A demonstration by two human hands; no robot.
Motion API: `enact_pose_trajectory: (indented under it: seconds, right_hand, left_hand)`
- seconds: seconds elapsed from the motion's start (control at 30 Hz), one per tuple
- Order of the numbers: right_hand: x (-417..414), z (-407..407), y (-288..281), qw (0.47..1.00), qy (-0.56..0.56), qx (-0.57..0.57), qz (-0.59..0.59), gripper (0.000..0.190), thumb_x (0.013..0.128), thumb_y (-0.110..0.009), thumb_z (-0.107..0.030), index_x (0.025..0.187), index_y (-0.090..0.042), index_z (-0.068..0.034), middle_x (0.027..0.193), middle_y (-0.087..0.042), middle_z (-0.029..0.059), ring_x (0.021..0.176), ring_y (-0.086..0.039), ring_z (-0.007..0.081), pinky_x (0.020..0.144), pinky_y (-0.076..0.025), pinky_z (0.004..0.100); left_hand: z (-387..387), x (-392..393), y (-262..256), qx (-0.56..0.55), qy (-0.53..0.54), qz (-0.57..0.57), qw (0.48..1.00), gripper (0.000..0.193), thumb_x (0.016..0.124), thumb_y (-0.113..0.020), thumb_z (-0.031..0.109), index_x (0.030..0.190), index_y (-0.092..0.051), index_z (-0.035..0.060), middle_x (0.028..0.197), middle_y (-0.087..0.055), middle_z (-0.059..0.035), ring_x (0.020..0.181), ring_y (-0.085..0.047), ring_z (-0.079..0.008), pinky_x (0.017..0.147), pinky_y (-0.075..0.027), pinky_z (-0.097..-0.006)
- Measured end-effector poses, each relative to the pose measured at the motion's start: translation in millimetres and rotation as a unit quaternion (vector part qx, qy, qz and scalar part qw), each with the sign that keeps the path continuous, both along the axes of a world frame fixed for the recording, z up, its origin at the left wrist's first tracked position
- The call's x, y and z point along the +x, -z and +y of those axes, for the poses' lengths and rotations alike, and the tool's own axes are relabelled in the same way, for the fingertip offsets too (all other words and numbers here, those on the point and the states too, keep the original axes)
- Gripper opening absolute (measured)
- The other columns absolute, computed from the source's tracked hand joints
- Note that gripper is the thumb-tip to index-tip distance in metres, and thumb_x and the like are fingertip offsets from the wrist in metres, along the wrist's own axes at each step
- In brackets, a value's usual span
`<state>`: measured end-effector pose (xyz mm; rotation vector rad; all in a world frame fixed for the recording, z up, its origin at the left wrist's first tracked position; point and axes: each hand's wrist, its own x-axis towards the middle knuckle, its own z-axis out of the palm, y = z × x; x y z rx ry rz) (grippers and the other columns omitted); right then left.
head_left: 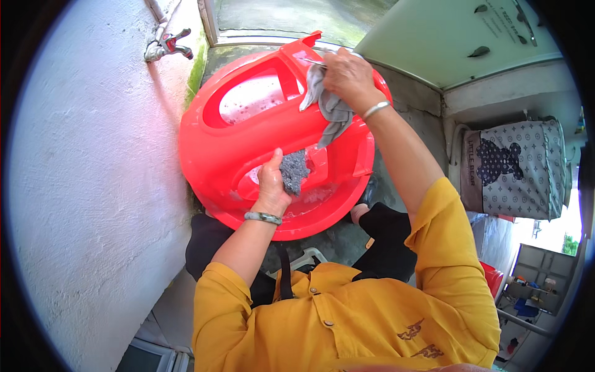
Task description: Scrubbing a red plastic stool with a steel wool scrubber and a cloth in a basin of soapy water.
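Note:
A red plastic stool (251, 135) with oval cutouts lies tipped in a round red basin (307, 231) that holds soapy water. My left hand (273, 183) grips a dark grey scouring pad (294, 172) by its left side, in front of the stool's lower opening. At the stool's upper right part, my right hand (348, 76) holds a bunched grey cloth (334, 109), whose ends hang down over the red plastic. The fingertips of my right hand are partly hidden behind the hand and cloth.
A tap (169, 45) juts from the white wall (97, 162) on the left. At the upper right is a pale green panel (465, 42) with leaf patterns. A patterned fabric cover (520, 169) hangs over something at the right. A pale plastic seat edge (314, 255) shows below the basin.

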<state>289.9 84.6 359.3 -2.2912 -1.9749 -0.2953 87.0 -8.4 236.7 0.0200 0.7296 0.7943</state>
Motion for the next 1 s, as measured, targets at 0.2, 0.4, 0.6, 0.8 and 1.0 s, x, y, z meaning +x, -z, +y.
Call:
enact_pose_trajectory:
  seconds: [0.2,0.4,0.6,0.8,1.0]
  right_hand:
    - [-4.5,78.3,28.1,0.996,-0.002,-0.083,0.018,0.024,0.076,-0.059,-0.018,0.092,-0.070,-0.004,0.099,-0.066,0.0206,0.092,-0.065,0.0348,0.080,-0.053,0.0417]
    - [-24.3,101.0,35.0,0.990,-0.043,-0.135,0.013,0.027,0.078,-0.064,-0.028,0.093,-0.071,-0.007,0.100,-0.067,0.0181,0.093,-0.066,0.0321,0.080,-0.052,0.0404]
    - [-24.0,41.5,27.2,0.979,-0.157,-0.114,-0.062,0.019,0.079,-0.061,-0.020,0.093,-0.066,-0.007,0.091,-0.065,0.0143,0.090,-0.064,0.0308,0.075,-0.052,0.0407]
    - [-41.2,-42.9,8.2,0.974,-0.214,-0.073,0.004,0.010,0.073,-0.061,-0.012,0.082,-0.061,-0.007,0.081,-0.060,0.0146,0.073,-0.062,0.0332,0.063,-0.050,0.0449]
    - [-86.1,-83.0,23.6,0.950,-0.285,-0.073,0.104,0.013,0.069,-0.062,-0.007,0.082,-0.061,-0.007,0.081,-0.054,0.0142,0.066,-0.061,0.0324,0.055,-0.048,0.0444]
  left_hand:
    - [-15.7,-6.1,7.4,0.002,0.052,0.020,0.998,0.038,0.096,-0.048,0.032,0.103,-0.057,-0.0037,0.091,-0.066,-0.0156,0.077,-0.066,-0.0265,0.068,-0.057,-0.0415]
    - [-15.8,-2.7,-2.2,-0.036,0.030,0.031,0.998,0.037,0.096,-0.047,0.030,0.100,-0.059,-0.0052,0.089,-0.066,-0.0162,0.071,-0.066,-0.0257,0.065,-0.057,-0.0392]
    - [-17.9,-2.9,-3.2,-0.063,0.017,0.052,0.996,0.029,0.095,-0.050,0.025,0.093,-0.058,-0.0037,0.083,-0.065,-0.0148,0.068,-0.065,-0.0248,0.062,-0.056,-0.0392]
    - [-18.0,-0.8,19.3,-0.058,-0.031,0.082,0.994,0.018,0.091,-0.056,0.019,0.081,-0.056,0.0039,0.072,-0.058,-0.0072,0.061,-0.060,-0.0192,0.052,-0.049,-0.0344]
    - [-14.1,2.4,6.5,-0.014,-0.002,0.100,0.995,0.023,0.093,-0.051,0.021,0.092,-0.057,-0.0005,0.076,-0.061,-0.0096,0.061,-0.062,-0.0197,0.055,-0.053,-0.0372]
